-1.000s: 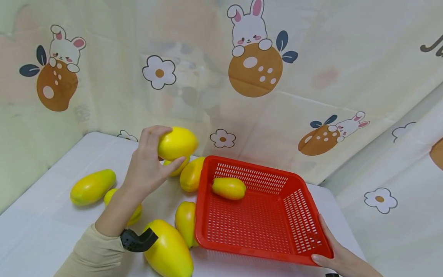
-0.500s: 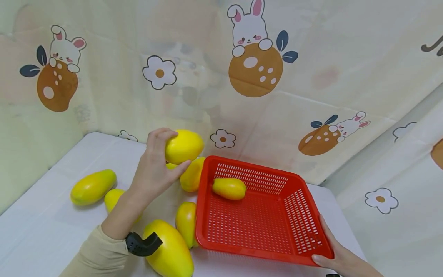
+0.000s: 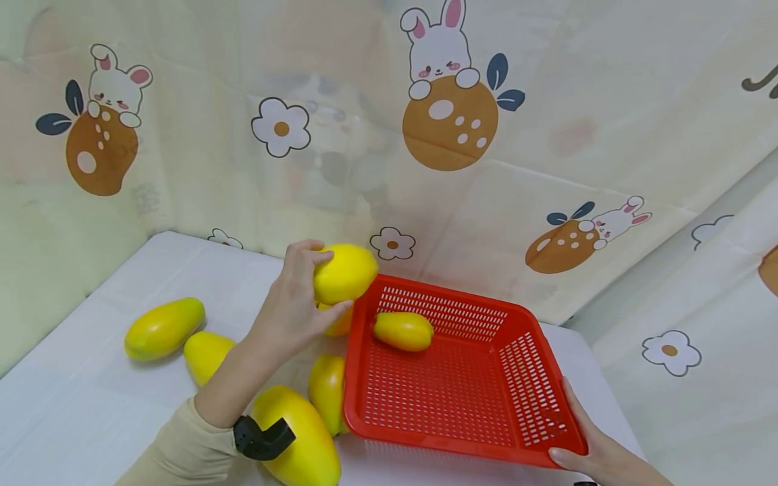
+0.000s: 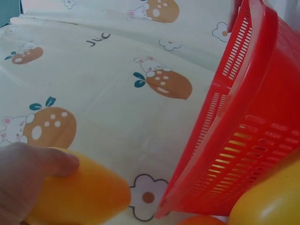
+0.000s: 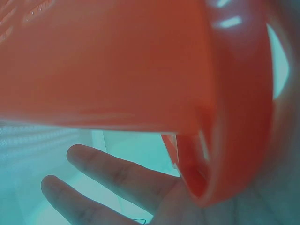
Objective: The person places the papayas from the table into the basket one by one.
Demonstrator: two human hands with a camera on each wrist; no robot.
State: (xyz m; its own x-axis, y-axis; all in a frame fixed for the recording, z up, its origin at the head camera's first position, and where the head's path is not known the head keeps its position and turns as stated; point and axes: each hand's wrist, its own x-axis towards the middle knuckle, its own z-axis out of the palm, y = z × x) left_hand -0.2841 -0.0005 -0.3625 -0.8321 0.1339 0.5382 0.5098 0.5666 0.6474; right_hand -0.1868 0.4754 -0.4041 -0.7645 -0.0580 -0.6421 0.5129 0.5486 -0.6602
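Observation:
My left hand [image 3: 292, 297] grips a plain yellow mango [image 3: 349, 273] between thumb and fingers, raised beside the basket's left back corner. In the left wrist view, the thumb lies along this mango [image 4: 84, 192]. At the basket's front right corner, my right hand [image 3: 586, 435] holds the rim of the red plastic basket [image 3: 462, 445], thumb on top. The right wrist view shows two fingers [image 5: 117, 171] extended under the red rim [image 5: 239, 93]. Inside the basket, near its left wall, lies one smaller yellow fruit [image 3: 403, 331].
Left of the basket, several yellow fruits rest on the white table [image 3: 67, 391]: a greenish-yellow one [image 3: 164, 329], a partly covered one [image 3: 206, 354], a large one [image 3: 304, 439] in front and one [image 3: 328, 391] against the basket. A printed curtain [image 3: 340, 182] hangs behind.
My left hand has carried the mango rightward and slightly down, toward the basket's left rim. The right hand and the basket have stayed in place.

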